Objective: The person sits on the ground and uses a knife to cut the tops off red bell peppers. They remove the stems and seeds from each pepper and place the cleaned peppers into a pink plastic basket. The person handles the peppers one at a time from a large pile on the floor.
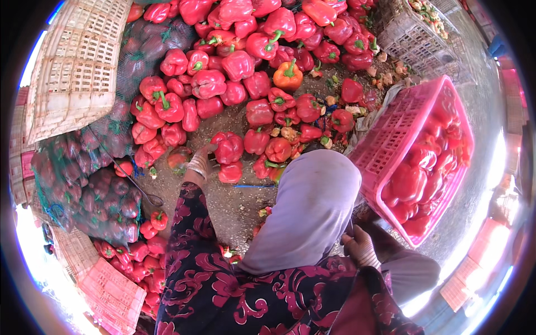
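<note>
My left hand (201, 161), banded with pale wrapping, is at the left side of a red bell pepper (228, 147). Its fingertips meet the pepper's edge; whether they grip it is not clear. Another red bell pepper (230, 172) lies just below on the floor. By my right knee, my right hand (361, 247), also wrapped, is closed around a thin dark tool (349, 228), possibly a knife, mostly hidden by the hand and leg. Before me spreads a large heap of red bell peppers (238, 65), with an orange bell pepper (288, 75) among them.
A pink plastic crate (372, 142) of red peppers tilts at my right. Green mesh sacks (83, 176) of peppers and a whitish crate (79, 63) stand left. A dark hooked rod (125, 171) lies across there. Cut cores (289, 133) litter the floor; another crate (414, 46) stands far right.
</note>
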The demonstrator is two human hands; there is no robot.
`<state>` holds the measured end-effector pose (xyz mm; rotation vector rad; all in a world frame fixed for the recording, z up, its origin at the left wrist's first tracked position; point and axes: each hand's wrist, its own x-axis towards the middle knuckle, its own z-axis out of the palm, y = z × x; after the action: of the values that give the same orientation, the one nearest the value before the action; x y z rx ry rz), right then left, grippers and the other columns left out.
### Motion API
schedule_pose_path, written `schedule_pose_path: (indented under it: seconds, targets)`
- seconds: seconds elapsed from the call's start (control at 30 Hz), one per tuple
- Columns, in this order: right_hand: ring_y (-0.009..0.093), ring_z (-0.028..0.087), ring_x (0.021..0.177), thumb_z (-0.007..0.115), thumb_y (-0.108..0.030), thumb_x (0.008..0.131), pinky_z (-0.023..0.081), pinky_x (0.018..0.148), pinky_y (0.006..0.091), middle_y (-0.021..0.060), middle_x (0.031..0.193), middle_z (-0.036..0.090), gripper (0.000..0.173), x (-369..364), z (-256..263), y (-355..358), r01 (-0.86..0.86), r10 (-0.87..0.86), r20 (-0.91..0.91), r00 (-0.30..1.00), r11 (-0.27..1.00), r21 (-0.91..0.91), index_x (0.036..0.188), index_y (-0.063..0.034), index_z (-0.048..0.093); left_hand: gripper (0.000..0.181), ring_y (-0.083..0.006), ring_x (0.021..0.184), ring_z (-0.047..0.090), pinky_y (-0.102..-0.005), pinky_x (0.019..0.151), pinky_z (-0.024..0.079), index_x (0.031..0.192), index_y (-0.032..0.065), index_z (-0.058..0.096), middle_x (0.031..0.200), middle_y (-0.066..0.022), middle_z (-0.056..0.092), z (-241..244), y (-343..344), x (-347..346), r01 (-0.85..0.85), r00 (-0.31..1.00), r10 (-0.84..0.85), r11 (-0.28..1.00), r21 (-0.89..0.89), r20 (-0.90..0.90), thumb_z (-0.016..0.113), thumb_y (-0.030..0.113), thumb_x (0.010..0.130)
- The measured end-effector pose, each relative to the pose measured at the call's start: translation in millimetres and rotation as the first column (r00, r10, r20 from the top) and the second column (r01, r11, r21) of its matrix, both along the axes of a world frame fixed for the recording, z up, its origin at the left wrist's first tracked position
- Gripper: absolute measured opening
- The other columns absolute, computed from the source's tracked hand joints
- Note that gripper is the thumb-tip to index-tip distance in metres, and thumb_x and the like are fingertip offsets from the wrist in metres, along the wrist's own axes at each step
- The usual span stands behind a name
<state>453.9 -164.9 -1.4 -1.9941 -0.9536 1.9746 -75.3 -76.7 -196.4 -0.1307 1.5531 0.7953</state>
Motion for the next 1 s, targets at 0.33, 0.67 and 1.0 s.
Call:
schedule_pose_path:
  seconds: [0.33,0.67,1.0]
  targets:
    - [0.007,0.05,0.065,0.059,-0.011,0.096,0.042,0.059,0.0224,0.0005,0.081,0.06,0.019,-0.1,13.6,9.6,0.071,-0.08,-0.082,0.993,0.992,-0.108,0.111,-0.0009,0.063,0.09,-0.0294,0.128,0.049,-0.0489,0.109,0.035,0.145,0.0052,0.038,0.142,-0.0159,0.049,-26.5,43.1,1.4,-0.112,0.983,0.105,0.993,-0.04,-0.148,0.073,0.054,0.078]
    - [0.005,0.047,0.06,0.057,-0.008,0.095,0.04,0.054,0.0221,-0.0015,0.075,0.056,0.016,8.0,3.0,2.2,0.057,-0.055,-0.056,0.997,0.998,0.027,0.108,-0.0012,0.064,0.1,-0.0244,0.125,0.053,-0.0376,0.109,0.038,0.148,0.002,0.036,0.142,-0.0119,0.053,8.8,34.2,46.9,-0.034,0.971,-0.012,0.981,-0.189,-0.239,0.077,0.055,0.074]
    - [0.005,0.045,0.054,0.055,-0.014,0.101,0.036,0.048,0.0209,-0.0014,0.074,0.056,0.019,30.1,35.4,10.2,0.325,-0.286,-0.169,0.943,0.9,0.292,0.114,-0.0021,0.06,0.092,-0.0253,0.105,0.061,-0.0389,0.089,0.054,0.141,-0.0046,0.042,0.124,-0.0142,0.059,29.7,34.7,81.1,-0.107,0.875,0.216,0.959,0.263,-0.433,0.086,0.029,0.068]
